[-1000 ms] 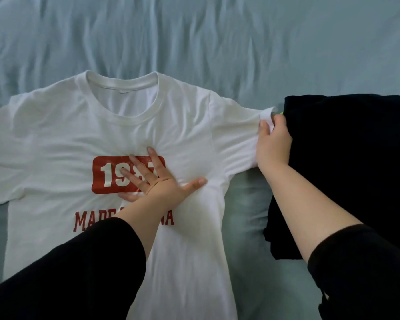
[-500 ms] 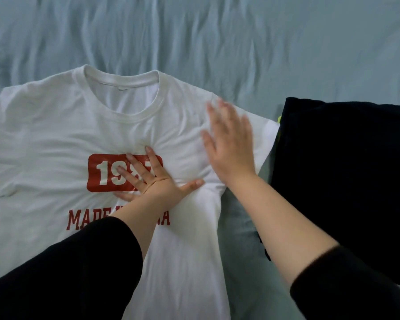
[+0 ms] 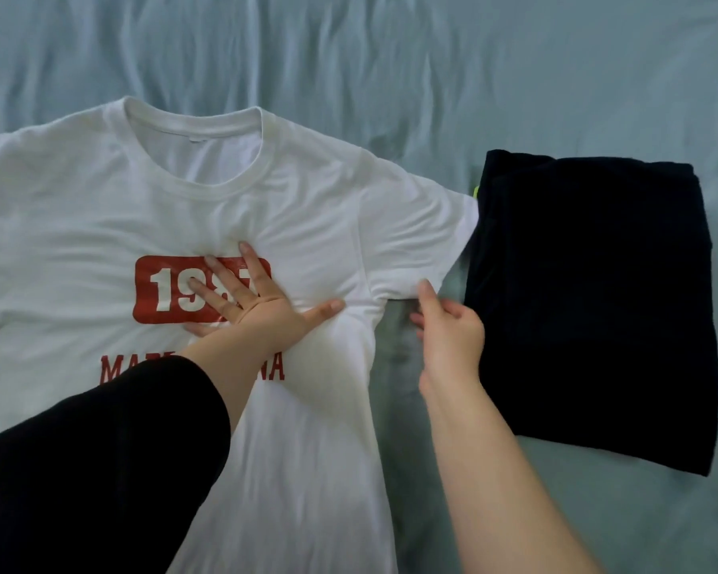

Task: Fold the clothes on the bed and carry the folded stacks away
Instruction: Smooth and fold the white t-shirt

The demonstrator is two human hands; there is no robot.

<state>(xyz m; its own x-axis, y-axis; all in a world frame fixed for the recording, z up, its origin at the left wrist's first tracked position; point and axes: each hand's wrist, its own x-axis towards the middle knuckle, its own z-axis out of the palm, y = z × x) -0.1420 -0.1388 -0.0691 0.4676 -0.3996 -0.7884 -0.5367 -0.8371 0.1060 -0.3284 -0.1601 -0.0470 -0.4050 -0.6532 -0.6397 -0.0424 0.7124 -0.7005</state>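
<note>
A white T-shirt (image 3: 307,200) with a red printed badge and red lettering lies face up and spread flat on the bed. My left hand (image 3: 258,304) presses flat on its chest, fingers straight over the red badge. My right hand (image 3: 448,329) is at the lower edge of the shirt's right sleeve near the armpit, thumb and fingers pinching the sleeve hem. A folded black garment (image 3: 597,304) lies to the right of the shirt, its left edge touching the sleeve end.
A wrinkled pale blue bedsheet (image 3: 390,68) covers the whole bed surface. A small yellow-green tag (image 3: 476,191) peeks out at the black garment's left edge.
My right hand left the sleeve tip, swept flat over the shoulder, and now sits lower at the sleeve's underside hem. My left hand stays pressed on the chest.
</note>
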